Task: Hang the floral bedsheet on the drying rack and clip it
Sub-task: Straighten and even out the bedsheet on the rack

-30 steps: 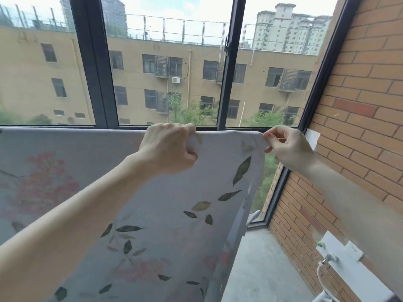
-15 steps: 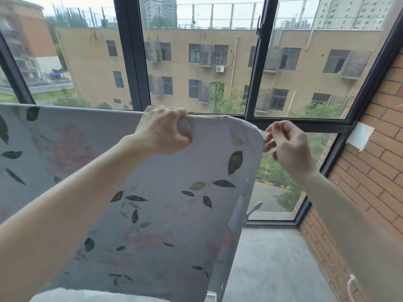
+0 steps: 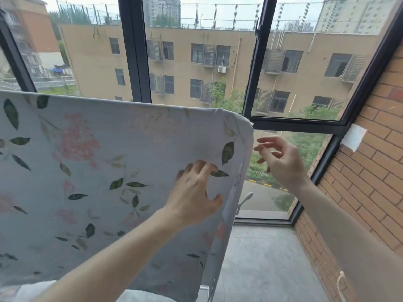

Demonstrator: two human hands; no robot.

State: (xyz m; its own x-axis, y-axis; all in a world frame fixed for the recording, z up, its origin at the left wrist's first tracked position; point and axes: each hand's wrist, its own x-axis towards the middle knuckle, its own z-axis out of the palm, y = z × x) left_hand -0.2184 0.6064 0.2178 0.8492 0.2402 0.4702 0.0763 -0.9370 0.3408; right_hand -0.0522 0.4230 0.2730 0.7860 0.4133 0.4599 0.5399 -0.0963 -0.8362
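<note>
A pale grey-white cotton bedsheet printed with pink flower clusters and dark green leaves hangs draped over the top rail of a white metal drying rack, filling the left and centre of the view; its top edge runs level across the rail and its right edge falls straight down along the rack's end post. The left hand lies flat against the sheet's front face near that right edge, fingers spread and nearly straight, pressing the cloth without gripping it. The right hand floats just past the sheet's right edge, clear of the fabric, fingers loosely curved and apart, holding nothing. Part of the rack's white frame shows just right of the sheet's edge, with a small rounded white arm sticking out. Behind stands a large dark-framed window looking onto a tan apartment block and green trees. An orange brick wall rises at the right, above a grey concrete floor.
</note>
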